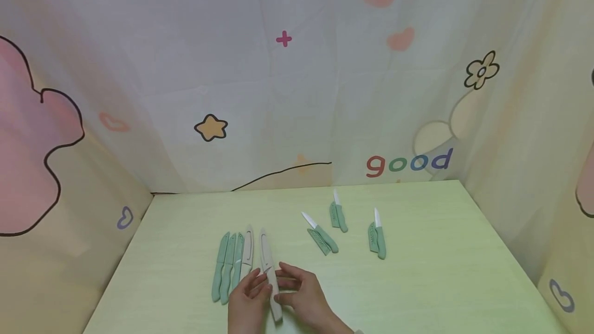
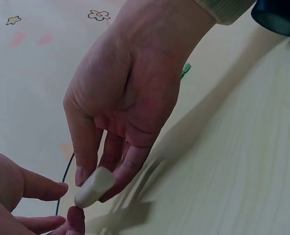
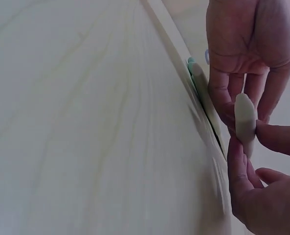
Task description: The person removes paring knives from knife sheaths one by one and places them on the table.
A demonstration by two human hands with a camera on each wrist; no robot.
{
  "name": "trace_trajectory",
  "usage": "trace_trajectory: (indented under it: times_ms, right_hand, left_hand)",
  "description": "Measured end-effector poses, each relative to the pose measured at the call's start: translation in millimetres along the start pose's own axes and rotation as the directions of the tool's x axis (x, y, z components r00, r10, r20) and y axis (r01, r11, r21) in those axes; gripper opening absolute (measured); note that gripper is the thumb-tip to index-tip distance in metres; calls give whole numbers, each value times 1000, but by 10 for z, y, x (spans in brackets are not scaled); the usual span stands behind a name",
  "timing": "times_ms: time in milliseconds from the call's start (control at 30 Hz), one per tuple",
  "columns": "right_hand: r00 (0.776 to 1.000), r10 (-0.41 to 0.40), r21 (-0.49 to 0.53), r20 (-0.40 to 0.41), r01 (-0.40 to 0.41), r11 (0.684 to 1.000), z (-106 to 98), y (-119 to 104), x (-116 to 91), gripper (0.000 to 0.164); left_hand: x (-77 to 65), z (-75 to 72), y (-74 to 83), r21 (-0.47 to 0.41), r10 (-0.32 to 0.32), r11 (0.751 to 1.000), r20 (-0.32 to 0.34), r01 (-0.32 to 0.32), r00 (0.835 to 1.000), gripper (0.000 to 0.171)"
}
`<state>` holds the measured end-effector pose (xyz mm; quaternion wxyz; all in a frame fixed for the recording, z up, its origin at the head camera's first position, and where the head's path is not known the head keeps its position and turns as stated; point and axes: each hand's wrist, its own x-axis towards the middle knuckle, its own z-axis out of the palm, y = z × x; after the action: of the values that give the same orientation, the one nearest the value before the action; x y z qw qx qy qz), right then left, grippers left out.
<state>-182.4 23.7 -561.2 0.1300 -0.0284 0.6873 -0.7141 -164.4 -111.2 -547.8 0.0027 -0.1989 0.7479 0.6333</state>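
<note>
- Holding one cream knife (image 1: pixel 267 262) between left hand (image 1: pixel 248 300) and right hand (image 1: pixel 305 293), toward the near side of the table (image 1: pixel 417 293)
- Left: pinching from the left side of the handle (image 1: pixel 276 311) with thumb and fingertips, nearly closed
- Right: likewise gripping from the right with thumb and fingertips, nearly closed, palm apart from the handle
- Pointing away from the body, with sheath (image 1: pixel 265 246) beyond the fingertips and butt between the two hands
- Apparently raised at the butt, going by the wrist views; cannot tell about tip contact below
- Judged light and stiff, probably plastic outside; likely smooth, hence a little slippery under bare fingertips; not thought fragile
- Best taken by the handle, below the sheath mouth; advisable to avoid tugging on the sheath, in case of slipping
- Noted just to the left: second cream knife (image 1: pixel 248 246), partly behind the left hand, then three sheathed green knives (image 1: pixel 227 264)
- Noted farther off to the right, well apart: three bare-bladed green knives (image 1: pixel 327 240), each beside one of the loose green sheaths (image 1: pixel 318 242)
</note>
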Motion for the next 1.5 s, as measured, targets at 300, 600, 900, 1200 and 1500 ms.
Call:
trace_trajectory:
  times_ms: [300,600,900,1200,1500]
  right_hand:
    - [1000,5,54,25,-6,999,-69,-41,-80,75]
    - [999,3,49,32,-4,999,-146,-114,-153,72]
    - [1000,4,54,10,-5,999,-207,-97,-165,56]
    - [1000,15,88,18,-16,996,-293,-72,-175,43]
    - [998,61,146,34,-66,987,-401,-86,-221,44]
  left_hand:
    - [22,-14,-12,-59,-52,997,54,55,997,48]
    - [6,1,-22,-136,-21,990,126,38,992,50]
    - [-24,36,30,-137,-24,989,187,51,982,52]
    - [-50,95,93,-123,-17,991,215,44,977,51]
    - [-69,164,117,-120,41,993,239,-13,970,49]
